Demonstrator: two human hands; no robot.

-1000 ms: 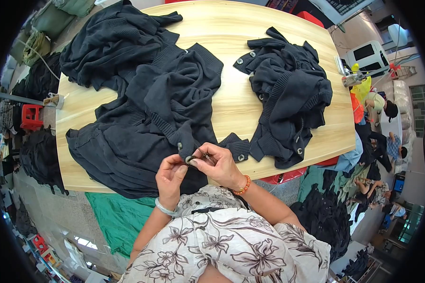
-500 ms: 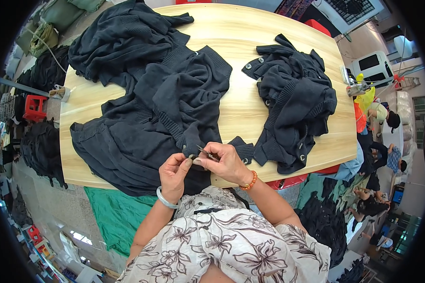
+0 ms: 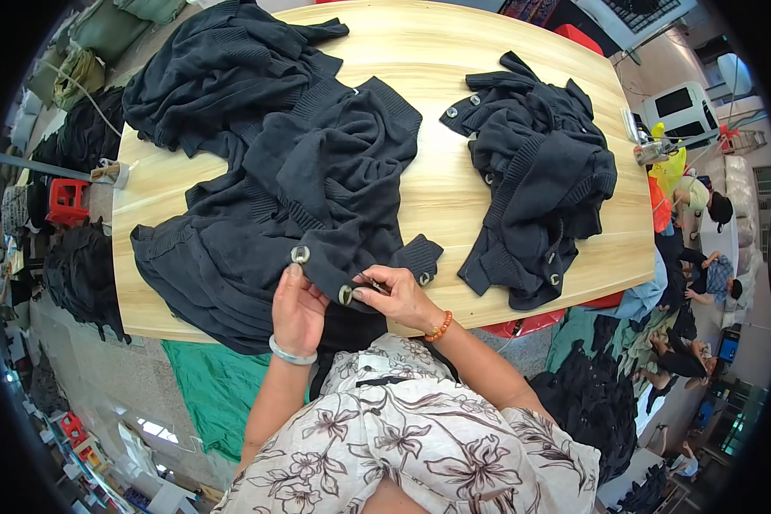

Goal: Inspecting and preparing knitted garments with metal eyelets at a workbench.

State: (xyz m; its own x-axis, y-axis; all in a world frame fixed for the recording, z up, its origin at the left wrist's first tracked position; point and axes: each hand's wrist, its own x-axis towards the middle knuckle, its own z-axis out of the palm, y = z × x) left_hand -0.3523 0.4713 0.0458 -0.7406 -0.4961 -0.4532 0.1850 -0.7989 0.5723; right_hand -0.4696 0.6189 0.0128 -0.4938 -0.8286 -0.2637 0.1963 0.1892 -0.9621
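The left grip (image 3: 298, 313) pinches the band (image 3: 324, 272) of a dark knit (image 3: 334, 227), thumb against one pale button (image 3: 300, 254). The right grip (image 3: 407, 300) pinches the same band beside a second button (image 3: 345, 295); a small dark tool (image 3: 377, 286) shows in it, too covered to identify. One pale bangle (image 3: 292, 356) circles the left wrist, one orange bracelet (image 3: 440, 326) the right.

Just beyond the right grip lies one cuff (image 3: 417, 255) with one button on it. The knit runs away from both grips over the surface (image 3: 437, 197) into a large dark heap (image 3: 206, 86); how many pieces it holds, I cannot tell. One white label (image 3: 355, 92) shows on it, too small to read. To the right of the right grip, well apart, a second heap (image 3: 544, 184) shows at least five buttons.

Far left of the left grip stands a red stool (image 3: 67, 201); far right, at least three people (image 3: 718, 278) are visible.
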